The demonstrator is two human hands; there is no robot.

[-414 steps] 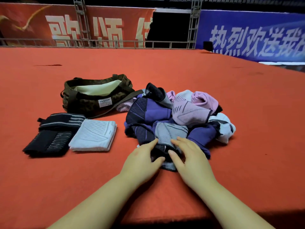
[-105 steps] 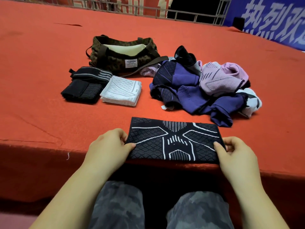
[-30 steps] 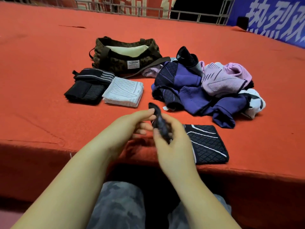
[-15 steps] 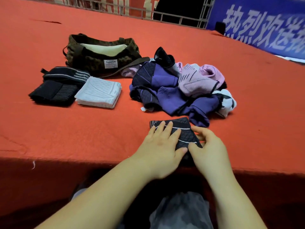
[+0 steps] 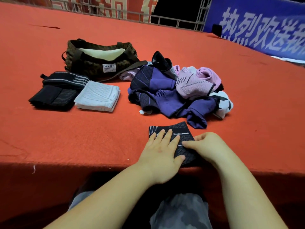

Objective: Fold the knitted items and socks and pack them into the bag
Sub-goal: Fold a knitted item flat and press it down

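Observation:
A folded black knitted item (image 5: pixel 181 131) with white lines lies at the near edge of the red table. My left hand (image 5: pixel 162 152) presses flat on its left half with straight fingers. My right hand (image 5: pixel 206 144) holds its right edge, thumb stretched across the top and fingers curled at the side. Behind it is a loose pile of purple, pink and white knitted items and socks (image 5: pixel 165 98). The olive bag (image 5: pixel 85 66) stands open at the back left, with a FASHION label on its front.
Left of the pile lie a folded white knit (image 5: pixel 99 96) and two folded black striped pieces (image 5: pixel 52 96). The bag's strap (image 5: pixel 130 68) trails toward the pile. The table's front edge (image 5: pixel 66 162) runs just under my wrists. A metal railing and banners stand behind.
The black item went from spread flat to folded in half and laid down. Since half a second ago my hands have stayed on it, smoothing it.

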